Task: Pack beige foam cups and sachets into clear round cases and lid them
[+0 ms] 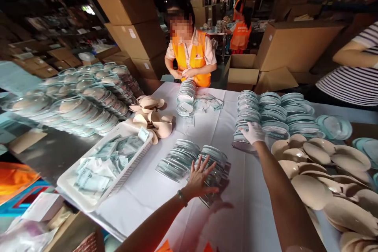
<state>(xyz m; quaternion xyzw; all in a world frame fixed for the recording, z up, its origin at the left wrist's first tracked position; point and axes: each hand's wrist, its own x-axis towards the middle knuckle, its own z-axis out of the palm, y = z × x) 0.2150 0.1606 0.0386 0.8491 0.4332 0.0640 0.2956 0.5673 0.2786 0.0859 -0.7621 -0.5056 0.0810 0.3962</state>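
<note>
My left hand (201,179) is bare, with a bracelet at the wrist. Its fingers are spread over the front of a stack of clear round packs with pale teal edges (213,152). Close beside it on the left leans another stack of the same packs (183,155). My right hand (254,133) wears a white glove and rests against the side of a tall stack of packs (248,104) at the right. Its fingers are stretched out along them, partly hard to make out. Beige moulded cups (317,191) lie heaped beside my right forearm.
A white plastic basket (66,183) full of small printed packets stands left, near more beige cups (162,126). Rows of packs (88,94) fill the far left. Across the table, a person in an orange vest (190,55) works behind another stack (186,94). Cartons (138,39) stand behind.
</note>
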